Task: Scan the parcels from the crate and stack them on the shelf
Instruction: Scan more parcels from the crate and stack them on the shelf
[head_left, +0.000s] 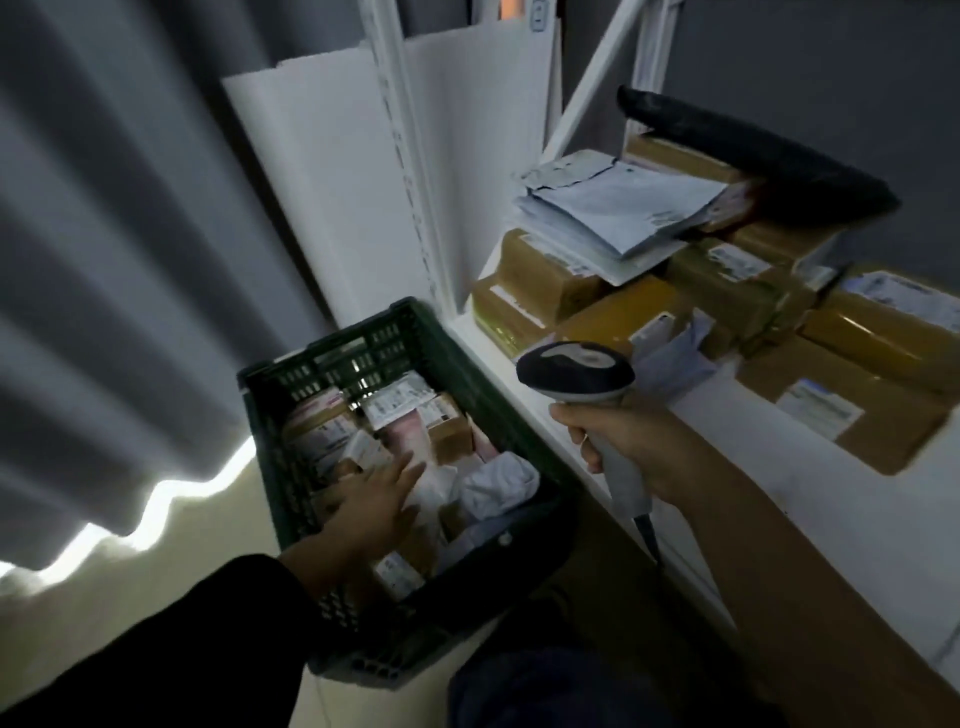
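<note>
Parcels fill a dark green crate at lower centre of the frame, on the floor just beside a white shelf running up the right side. More brown parcels sit stacked on that shelf at right, with bare shelf near its front edge. Left hand, nearer the crate, lies fingers spread over the crate's parcels, its grip released, nothing clasped yet. Right hand, centre right, has its grip clenched on a grey scanner above the shelf edge, head aimed left toward the crate. A lifted parcel would likely travel up and rightward.
</note>
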